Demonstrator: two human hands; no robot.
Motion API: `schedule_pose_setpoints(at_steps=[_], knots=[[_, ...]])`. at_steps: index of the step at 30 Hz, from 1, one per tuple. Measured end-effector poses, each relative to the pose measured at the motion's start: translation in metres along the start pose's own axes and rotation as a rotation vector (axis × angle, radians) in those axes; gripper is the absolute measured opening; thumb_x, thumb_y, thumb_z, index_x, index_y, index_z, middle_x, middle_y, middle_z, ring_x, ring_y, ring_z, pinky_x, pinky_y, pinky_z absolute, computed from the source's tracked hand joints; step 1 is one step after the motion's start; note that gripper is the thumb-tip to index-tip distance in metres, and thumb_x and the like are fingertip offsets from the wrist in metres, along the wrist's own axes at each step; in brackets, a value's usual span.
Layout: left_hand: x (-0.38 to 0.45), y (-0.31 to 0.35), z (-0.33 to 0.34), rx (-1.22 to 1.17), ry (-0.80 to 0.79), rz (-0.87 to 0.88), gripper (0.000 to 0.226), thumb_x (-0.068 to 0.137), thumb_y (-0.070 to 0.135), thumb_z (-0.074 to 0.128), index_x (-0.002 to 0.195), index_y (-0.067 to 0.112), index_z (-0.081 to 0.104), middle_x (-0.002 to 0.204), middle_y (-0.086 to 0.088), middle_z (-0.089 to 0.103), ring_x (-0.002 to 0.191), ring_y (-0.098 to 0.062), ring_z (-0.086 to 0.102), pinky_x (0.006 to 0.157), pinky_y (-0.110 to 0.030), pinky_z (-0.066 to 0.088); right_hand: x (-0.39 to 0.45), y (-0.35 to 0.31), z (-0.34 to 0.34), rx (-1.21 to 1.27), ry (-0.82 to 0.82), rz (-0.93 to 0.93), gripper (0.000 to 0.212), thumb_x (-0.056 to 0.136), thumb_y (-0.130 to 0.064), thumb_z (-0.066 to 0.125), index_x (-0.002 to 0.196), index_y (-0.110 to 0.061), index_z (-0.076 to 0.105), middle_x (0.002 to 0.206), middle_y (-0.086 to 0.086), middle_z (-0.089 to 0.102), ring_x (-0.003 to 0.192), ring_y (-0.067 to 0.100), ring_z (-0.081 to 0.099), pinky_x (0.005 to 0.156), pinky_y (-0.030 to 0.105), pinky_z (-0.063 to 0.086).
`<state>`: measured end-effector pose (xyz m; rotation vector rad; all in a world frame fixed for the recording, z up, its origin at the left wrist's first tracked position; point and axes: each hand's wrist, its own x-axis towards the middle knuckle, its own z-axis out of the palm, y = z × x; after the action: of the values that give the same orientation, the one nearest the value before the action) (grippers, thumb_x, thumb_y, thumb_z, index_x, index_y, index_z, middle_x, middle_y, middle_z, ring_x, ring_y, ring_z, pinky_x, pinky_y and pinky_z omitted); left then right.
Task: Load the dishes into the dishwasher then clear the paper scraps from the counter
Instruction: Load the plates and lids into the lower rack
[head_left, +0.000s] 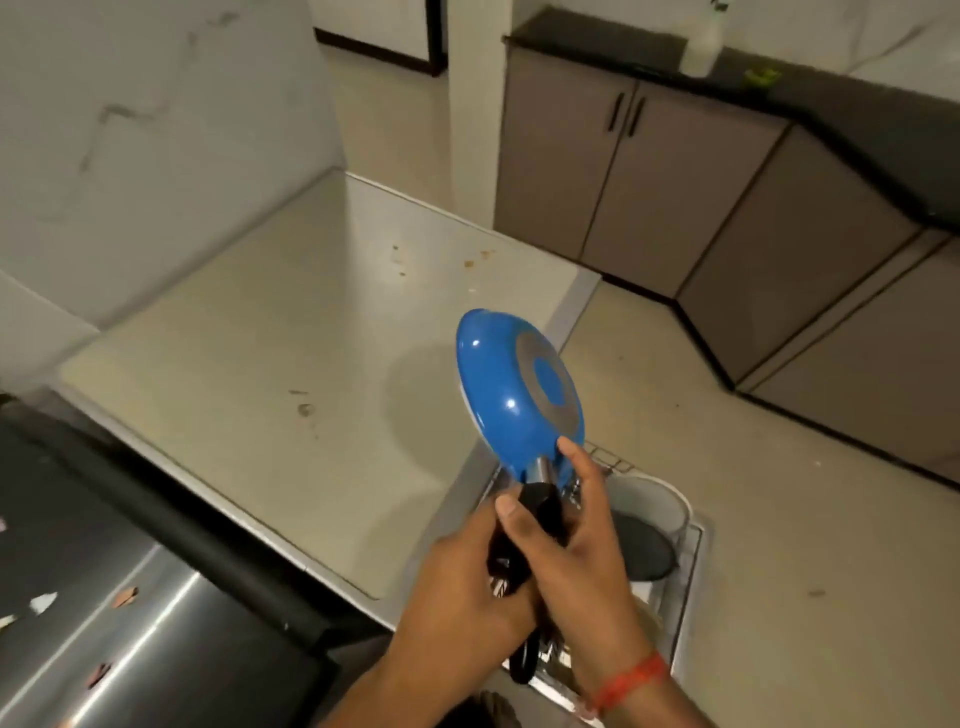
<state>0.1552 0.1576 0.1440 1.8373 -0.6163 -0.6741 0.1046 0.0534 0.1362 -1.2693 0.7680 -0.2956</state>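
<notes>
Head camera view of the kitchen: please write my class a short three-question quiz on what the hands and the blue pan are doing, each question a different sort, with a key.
1. True or false: the blue frying pan is held with its underside facing the camera.
2. Multiple choice: which hands grip the pan's black handle? A) only the left hand B) only the right hand C) both hands
3. Fill in: the paper scraps lie on the dark surface at the lower ______ of the view.

Key: 1 true; 2 C; 3 left. The pan is raised above the beige counter, with the open dishwasher rack below the hands.
</notes>
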Motion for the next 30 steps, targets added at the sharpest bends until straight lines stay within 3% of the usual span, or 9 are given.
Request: schedule_pose_setpoints(at_steps=[5,8,11,14,19,22,26,30], knots=[[0.019,-0.008,0.033,0.042,-0.227,0.025,0.069,0.091,0.006,0.067,0.145,0.043,0.047,0.120,0.017,0.071,0.109,-0.006,0.069,0.094,-0.032,0.057,0.005,0.016,-0.041,0.091,0.233,0.054,0.067,0.091,-0.009,0.071,0.141,-0.045,0.044,0.116,-0.004,0.074,0.105,0.010,0.071,0.087,0.028,0.057],[0.026,-0.011,0.056,0.054,-0.315,0.008,0.069,0.096,0.005,0.060,0.150,0.045,0.042,0.130,0.023,0.066,0.120,-0.001,0.063,0.103,-0.032,0.053,0.004,0.031,-0.065,0.126,0.330,0.105,0.067,0.091,-0.007,0.070,0.142,-0.044,0.044,0.113,-0.005,0.075,0.105,0.010,0.071,0.092,0.033,0.057],[0.032,-0.014,0.080,0.076,-0.346,-0.025,0.066,0.098,0.008,0.057,0.143,0.054,0.046,0.129,0.027,0.065,0.119,0.001,0.063,0.104,-0.031,0.052,0.005,0.047,-0.089,0.175,0.393,0.174,0.070,0.090,0.000,0.069,0.141,-0.042,0.046,0.110,-0.002,0.077,0.103,0.012,0.073,0.094,0.039,0.057],[0.036,-0.017,0.110,0.073,-0.340,-0.127,0.069,0.096,0.006,0.057,0.125,0.069,0.051,0.119,0.029,0.069,0.114,0.007,0.064,0.100,-0.022,0.052,0.008,0.063,-0.115,0.160,0.404,0.227,0.068,0.090,0.004,0.069,0.138,-0.041,0.048,0.106,0.003,0.077,0.097,0.011,0.074,0.091,0.039,0.058],[0.038,-0.033,0.158,-0.061,-0.310,-0.315,0.057,0.098,-0.004,0.055,0.133,0.040,0.059,0.120,0.017,0.074,0.118,-0.002,0.065,0.103,-0.025,0.051,0.019,0.093,-0.156,0.028,0.319,0.285,0.059,0.089,0.001,0.071,0.125,-0.044,0.056,0.122,0.004,0.070,0.112,0.017,0.068,0.101,0.045,0.054],[0.043,-0.044,0.177,-0.203,-0.243,-0.464,0.041,0.101,-0.006,0.053,0.132,0.018,0.064,0.114,0.004,0.077,0.114,-0.010,0.070,0.094,-0.022,0.054,0.031,0.106,-0.173,-0.076,0.205,0.296,0.050,0.089,-0.005,0.071,0.121,-0.041,0.058,0.123,-0.005,0.066,0.116,0.013,0.064,0.106,0.043,0.050],[0.049,-0.057,0.190,-0.248,-0.203,-0.622,0.036,0.103,-0.004,0.049,0.115,0.020,0.073,0.106,0.001,0.079,0.104,-0.011,0.074,0.083,-0.021,0.056,0.040,0.119,-0.182,-0.217,0.042,0.353,0.040,0.091,-0.019,0.072,0.116,-0.045,0.056,0.117,-0.019,0.063,0.113,0.004,0.061,0.106,0.035,0.049],[0.059,-0.092,0.196,-0.278,-0.134,-0.758,0.039,0.101,-0.009,0.046,0.114,0.017,0.074,0.099,-0.007,0.079,0.079,-0.009,0.075,0.058,-0.018,0.053,0.054,0.144,-0.176,-0.333,-0.057,0.406,0.044,0.092,-0.026,0.070,0.129,-0.040,0.052,0.123,-0.014,0.061,0.116,0.007,0.059,0.104,0.024,0.045]])
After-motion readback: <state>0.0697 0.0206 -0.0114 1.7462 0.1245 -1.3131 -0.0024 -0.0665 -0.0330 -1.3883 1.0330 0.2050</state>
